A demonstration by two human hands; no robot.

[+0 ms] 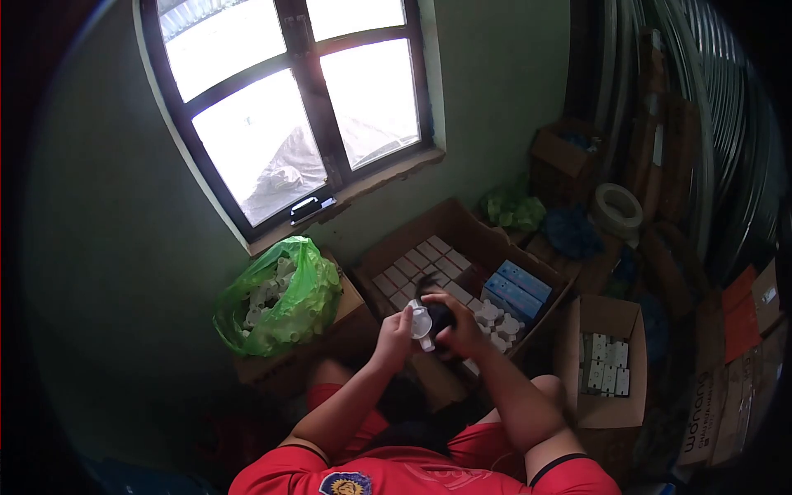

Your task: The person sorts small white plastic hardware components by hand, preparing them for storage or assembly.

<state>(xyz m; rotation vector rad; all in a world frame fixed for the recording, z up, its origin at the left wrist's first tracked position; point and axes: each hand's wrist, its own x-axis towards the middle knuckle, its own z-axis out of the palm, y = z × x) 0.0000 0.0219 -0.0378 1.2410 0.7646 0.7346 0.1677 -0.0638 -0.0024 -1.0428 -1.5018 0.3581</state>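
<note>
My left hand [393, 340] grips a white round junction box [421, 322] with short stub outlets, its fingers closed on the rim. Close against the box, my right hand [464, 327] is closed around a dark black object [443, 315]; its kind is not clear, and a dark tuft sticks up above it. Both hands are held over the front edge of a large open carton [385, 256]. Inside that carton lie rows of small white boxes [421, 261], blue-and-white boxes [517, 289] and more white round junction boxes [497, 320].
At left, a green plastic bag [310, 280] of white pipe fittings sits on a carton. To the right stands an open carton [612, 310] with white switch-like pieces. A white coil [617, 209], a blue bag [572, 233] and long pipes [726, 124] are farther right. A window [309, 99] is ahead.
</note>
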